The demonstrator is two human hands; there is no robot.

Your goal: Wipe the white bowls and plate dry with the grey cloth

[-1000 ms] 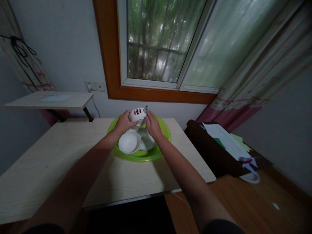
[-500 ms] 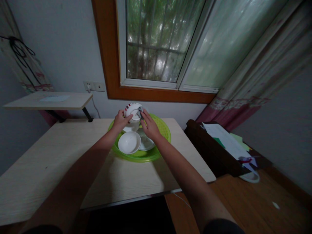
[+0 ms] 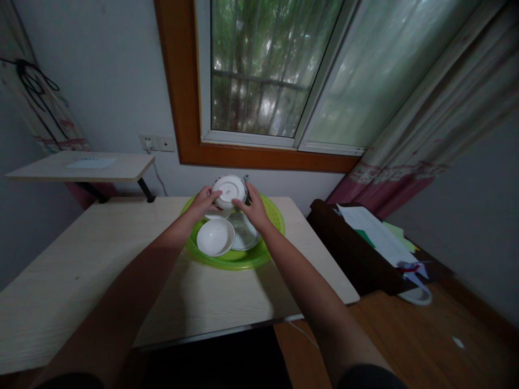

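Note:
A white bowl (image 3: 229, 190) with a red mark on its base is held tipped over, base facing me, above the far side of a round green basin (image 3: 272, 215) on the wooden table (image 3: 101, 254). My left hand (image 3: 206, 202) grips the bowl's left rim. My right hand (image 3: 253, 208) is closed at its right side around a small grey thing I cannot make out. Inside the basin lie a white bowl (image 3: 215, 236), a clear dish (image 3: 245, 234) and another white dish partly hidden under the held bowl.
A small raised shelf (image 3: 81, 165) stands at the table's back left by a wall socket (image 3: 157, 143). A dark cabinet (image 3: 357, 248) with papers (image 3: 377, 231) sits to the right, on a wooden floor. A window and curtain lie behind.
The bowl has turned from upright, red pattern showing on its side, to tipped with its base towards me. My right hand has slid around its right side.

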